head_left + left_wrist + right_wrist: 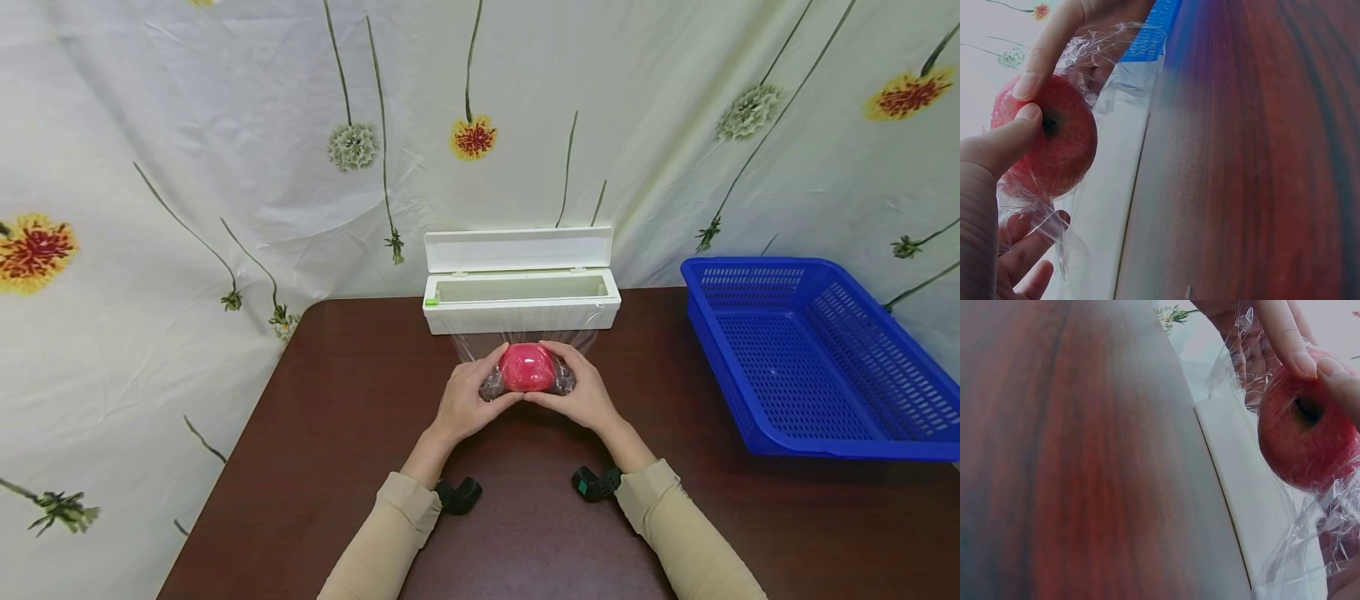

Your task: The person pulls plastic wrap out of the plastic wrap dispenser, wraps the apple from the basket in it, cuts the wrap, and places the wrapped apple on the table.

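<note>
A red apple (527, 367) is held up between both hands, partly covered in clear plastic wrap (564, 379). My left hand (467, 402) grips its left side and my right hand (588, 402) its right, thumbs meeting on the near side. In the left wrist view, both thumbs press beside the stem hollow of the apple (1066, 147). Crumpled film (1341, 506) bunches at the apple's sides by the fingers. Beyond it stands a white cling film dispenser (522, 318) with its lid raised; thin film spreads between its front and the hands. Some fingertips are hidden behind the apple.
A blue plastic basket (738, 408) stands on the right of the dark brown table (360, 417). Behind the table hangs a white cloth (247, 100) with printed flowers. Black bands (459, 497) sit at both wrists.
</note>
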Motion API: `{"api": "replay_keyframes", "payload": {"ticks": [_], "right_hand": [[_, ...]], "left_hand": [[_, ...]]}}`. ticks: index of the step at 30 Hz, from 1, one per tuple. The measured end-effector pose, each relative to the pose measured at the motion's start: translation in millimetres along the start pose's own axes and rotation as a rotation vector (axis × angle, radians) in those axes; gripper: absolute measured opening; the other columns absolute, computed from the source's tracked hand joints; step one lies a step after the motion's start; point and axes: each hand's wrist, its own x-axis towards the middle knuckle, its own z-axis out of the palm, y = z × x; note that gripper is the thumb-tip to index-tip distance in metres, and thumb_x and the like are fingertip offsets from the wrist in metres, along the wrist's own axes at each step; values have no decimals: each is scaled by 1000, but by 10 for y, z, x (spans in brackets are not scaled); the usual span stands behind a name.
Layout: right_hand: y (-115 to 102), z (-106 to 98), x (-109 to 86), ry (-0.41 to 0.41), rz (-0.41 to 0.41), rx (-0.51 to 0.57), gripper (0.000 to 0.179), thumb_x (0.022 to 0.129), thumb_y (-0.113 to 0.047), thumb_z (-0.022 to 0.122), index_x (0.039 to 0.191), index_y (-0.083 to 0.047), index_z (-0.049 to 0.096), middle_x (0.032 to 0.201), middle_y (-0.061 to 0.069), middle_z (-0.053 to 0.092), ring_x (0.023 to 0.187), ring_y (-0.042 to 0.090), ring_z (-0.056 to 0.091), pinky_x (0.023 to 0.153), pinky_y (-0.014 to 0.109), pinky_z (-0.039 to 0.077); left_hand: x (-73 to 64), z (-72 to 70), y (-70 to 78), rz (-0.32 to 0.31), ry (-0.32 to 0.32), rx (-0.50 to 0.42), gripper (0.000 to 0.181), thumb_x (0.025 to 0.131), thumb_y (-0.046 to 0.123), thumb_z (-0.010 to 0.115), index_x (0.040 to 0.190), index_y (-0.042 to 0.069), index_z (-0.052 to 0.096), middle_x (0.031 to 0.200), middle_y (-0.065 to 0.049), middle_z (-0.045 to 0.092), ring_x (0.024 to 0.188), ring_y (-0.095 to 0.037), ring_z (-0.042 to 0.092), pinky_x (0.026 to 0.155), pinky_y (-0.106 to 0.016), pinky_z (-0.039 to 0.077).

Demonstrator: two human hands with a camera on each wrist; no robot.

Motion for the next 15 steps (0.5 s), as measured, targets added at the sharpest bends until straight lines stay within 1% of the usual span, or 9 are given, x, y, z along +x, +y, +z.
{"api": "replay_keyframes", "payload": {"ticks": [3,5,7,11,12,15], "right_hand": [[2,1,3,-14,-2,18,78,66,-19,86,135,-15,48,128,6,54,115,25,50,96,47,42],[-15,-4,6,-16,-14,29,78,66,-14,85,135,-11,48,128,9,54,115,27,50,96,49,41],[-126,-35,6,-19,-26,29,75,67,-9,84,133,-5,48,127,13,54,114,31,51,96,50,41],[-348,-102,-4,-18,-35,18,70,68,-5,81,130,2,49,123,19,55,111,36,52,93,52,42],[-394,-116,-7,-20,-33,13,69,68,-4,81,129,3,50,123,20,55,110,36,52,93,53,43],[-420,-126,-7,-19,-14,15,68,69,-5,81,130,1,51,123,19,56,111,35,53,93,52,42]], "left_hand": [[-6,-1,-2,-3,2,0,75,75,36,77,139,12,47,118,-8,64,101,-21,61,92,-45,42],[-6,-2,-3,-7,2,-3,75,75,36,77,139,12,47,118,-8,64,101,-20,61,92,-45,42],[-7,-3,-3,-9,3,-3,75,75,37,77,139,12,47,118,-8,64,101,-20,61,92,-45,42],[-5,-2,-2,-18,-4,0,75,75,38,76,138,11,47,119,-9,63,103,-20,61,93,-45,41],[-6,-2,0,-22,-6,1,75,75,38,76,138,10,47,119,-9,63,103,-20,61,93,-45,41],[-6,-5,5,-37,-13,-3,74,76,39,75,138,9,47,120,-9,63,104,-20,60,93,-46,40]]}}
